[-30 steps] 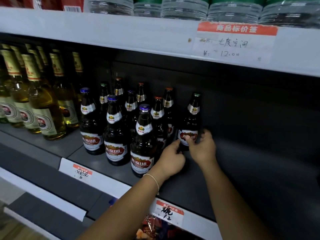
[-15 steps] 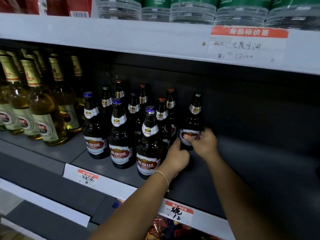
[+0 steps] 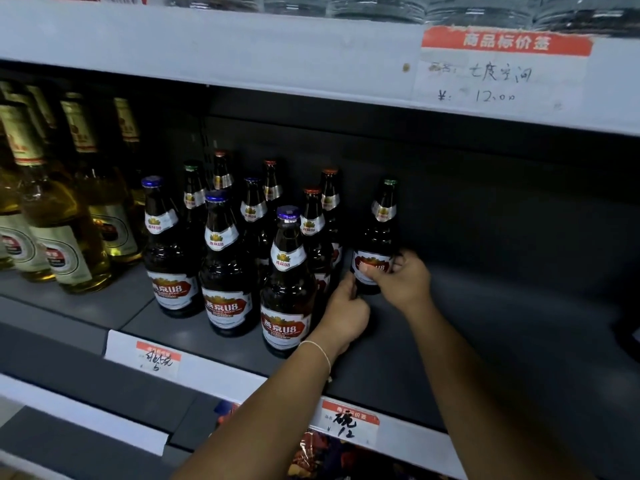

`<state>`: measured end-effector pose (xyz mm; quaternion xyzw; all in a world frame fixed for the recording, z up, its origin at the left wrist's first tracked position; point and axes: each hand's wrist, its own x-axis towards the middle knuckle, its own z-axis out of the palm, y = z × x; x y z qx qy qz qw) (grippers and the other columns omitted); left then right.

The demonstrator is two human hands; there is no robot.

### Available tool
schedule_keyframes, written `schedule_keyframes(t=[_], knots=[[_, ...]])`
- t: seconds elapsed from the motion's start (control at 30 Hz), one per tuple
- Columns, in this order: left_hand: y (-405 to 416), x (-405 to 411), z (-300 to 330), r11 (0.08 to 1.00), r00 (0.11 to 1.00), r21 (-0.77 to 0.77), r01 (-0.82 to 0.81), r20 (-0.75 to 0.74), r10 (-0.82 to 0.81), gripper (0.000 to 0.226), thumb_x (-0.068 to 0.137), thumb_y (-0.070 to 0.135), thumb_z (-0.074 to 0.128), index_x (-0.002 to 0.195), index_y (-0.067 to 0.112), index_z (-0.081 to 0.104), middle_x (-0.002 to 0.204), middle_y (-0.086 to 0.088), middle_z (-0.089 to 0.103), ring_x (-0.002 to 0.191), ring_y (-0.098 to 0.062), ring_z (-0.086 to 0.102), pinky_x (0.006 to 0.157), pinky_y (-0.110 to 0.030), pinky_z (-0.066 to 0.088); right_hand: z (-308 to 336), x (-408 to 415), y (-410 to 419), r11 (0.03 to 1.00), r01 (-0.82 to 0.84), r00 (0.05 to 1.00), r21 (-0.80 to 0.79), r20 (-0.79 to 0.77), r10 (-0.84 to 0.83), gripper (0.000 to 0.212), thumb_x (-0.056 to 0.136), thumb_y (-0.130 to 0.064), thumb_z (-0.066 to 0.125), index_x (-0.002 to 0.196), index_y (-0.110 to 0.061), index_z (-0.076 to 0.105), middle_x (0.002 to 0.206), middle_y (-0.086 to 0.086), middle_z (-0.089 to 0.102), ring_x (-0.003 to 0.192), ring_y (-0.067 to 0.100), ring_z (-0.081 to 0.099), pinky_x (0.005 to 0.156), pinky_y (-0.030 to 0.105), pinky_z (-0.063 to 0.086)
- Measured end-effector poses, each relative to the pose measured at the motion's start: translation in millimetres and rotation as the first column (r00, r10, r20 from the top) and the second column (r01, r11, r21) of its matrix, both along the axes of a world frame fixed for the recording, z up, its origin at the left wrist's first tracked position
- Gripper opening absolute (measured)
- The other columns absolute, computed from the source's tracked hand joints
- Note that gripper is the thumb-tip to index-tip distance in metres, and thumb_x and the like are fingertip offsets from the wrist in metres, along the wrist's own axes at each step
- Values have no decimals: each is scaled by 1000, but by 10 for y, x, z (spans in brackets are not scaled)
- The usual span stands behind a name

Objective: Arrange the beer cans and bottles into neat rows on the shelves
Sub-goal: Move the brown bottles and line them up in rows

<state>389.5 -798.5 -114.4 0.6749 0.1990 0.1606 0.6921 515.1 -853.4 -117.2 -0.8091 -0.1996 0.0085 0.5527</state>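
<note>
- Green-cap bottle [image 3: 377, 244] stands upright on dark shelf [image 3: 485, 341], at 3 o'clock of the brown-bottle cluster [image 3: 242, 265], a bit apart from it.
- R hand [image 3: 398, 278]: fingers curled round its lower body, thumb on the label.
- L hand [image 3: 346, 313]: at the bottle's 7 o'clock, fingertips near the base; grip itself hidden, can't tell if it holds.
- To do it well, IMO: slide low along the shelf toward 9 o'clock, keep it upright, label out front, stop before it knocks the red-cap bottle [image 3: 313, 230].
</note>
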Motion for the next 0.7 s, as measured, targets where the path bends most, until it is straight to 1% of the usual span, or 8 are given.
schedule_keyframes(t=[0.07,0.13,0.2,0.27,0.33,0.4,0.53,0.7], knots=[[-20,-37,29,998,1000,56,0,-23,1,71,86,-17,42,149,15,32,104,28,43,118,2,43,95,-13,35,19,-14,-8,1000,-8,1000,-15,-14,7,51,65,-24,90,107,-14,64,106,5,73,96,19,70,90,43,57],[-46,-106,74,988,998,154,10,-55,-2,64,85,-12,45,142,15,43,108,23,51,121,-6,46,96,-19,37,56,-43,-16,999,6,1000,-38,-5,-6,55,68,-26,88,113,-12,60,111,6,71,101,22,68,91,40,56],[-55,-221,135,962,997,271,34,-75,-14,51,86,-6,48,133,11,53,119,6,61,121,-16,54,99,-25,44,132,-126,-31,997,71,995,-40,74,-68,58,71,-36,82,118,-12,58,114,8,68,107,26,65,91,39,54],[-75,-398,251,913,996,399,79,-69,-56,41,86,0,50,125,8,59,117,-8,66,112,-21,60,99,-33,49,233,-277,-48,992,114,983,48,143,-120,60,73,-45,74,124,-17,55,119,8,64,111,26,62,94,42,53],[-96,-616,411,841,995,533,91,-17,-96,35,82,7,49,113,9,65,105,-8,70,99,-20,64,89,-36,53,371,-506,-70,973,112,983,199,123,-139,58,78,-44,72,129,-23,53,125,6,59,112,18,59,97,42,52],[-98,-859,606,772,991,633,58,57,-121,38,77,13,42,106,11,67,98,-5,70,94,-16,64,83,-33,53,550,-812,-106,941,92,981,325,132,-142,45,86,-32,71,126,-21,56,126,5,59,109,11,59,99,39,51],[49,-1312,969,718,948,691,-89,281,-152,41,81,6,41,107,14,71,98,0,72,93,-8,65,80,-24,53,898,-1405,-113,877,-21,968,480,229,-102,24,94,-18,64,118,-15,62,118,0,67,110,10,64,97,32,52],[564,-1654,1166,777,878,584,-234,470,-89,34,86,10,46,110,10,70,101,-1,71,96,-4,66,85,-19,53,1198,-1959,198,850,-83,934,521,338,-116,18,95,-16,61,113,-13,64,109,-1,69,102,6,66,83,13,50]])
